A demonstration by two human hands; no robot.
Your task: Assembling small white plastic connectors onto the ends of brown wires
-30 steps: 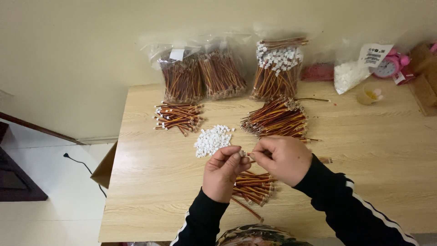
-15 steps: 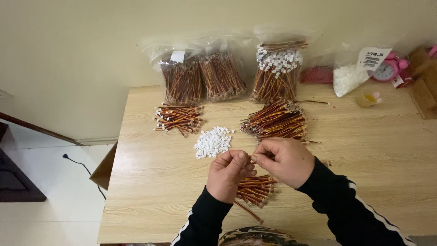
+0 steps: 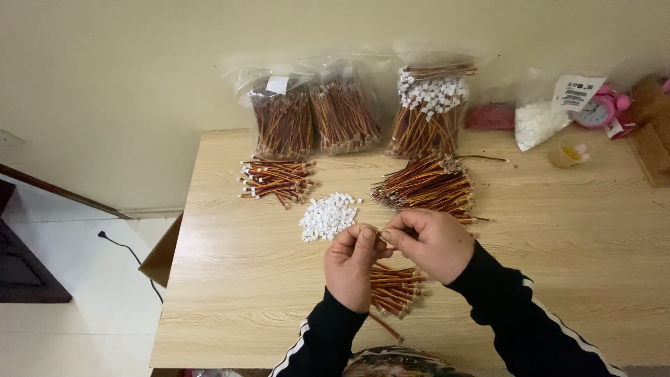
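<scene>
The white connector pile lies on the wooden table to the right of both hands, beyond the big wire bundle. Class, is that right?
No. The head view shows the white connector pile just left of and above the left hand, beside the big wire bundle, on the wooden table.

Operator: bare hands, dark long sleeves.
Left hand (image 3: pixel 354 267) and right hand (image 3: pixel 431 244) ungloved; black sleeves (image 3: pixel 513 314) carry white side stripes.

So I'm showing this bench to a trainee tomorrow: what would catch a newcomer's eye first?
Probably the two hands, left hand and right hand, pinched together over a small wire bundle at the table's near edge. Next, the white connector pile just beyond them, flanked by loose wire heaps. Clear bags of wires line the wall.
</scene>
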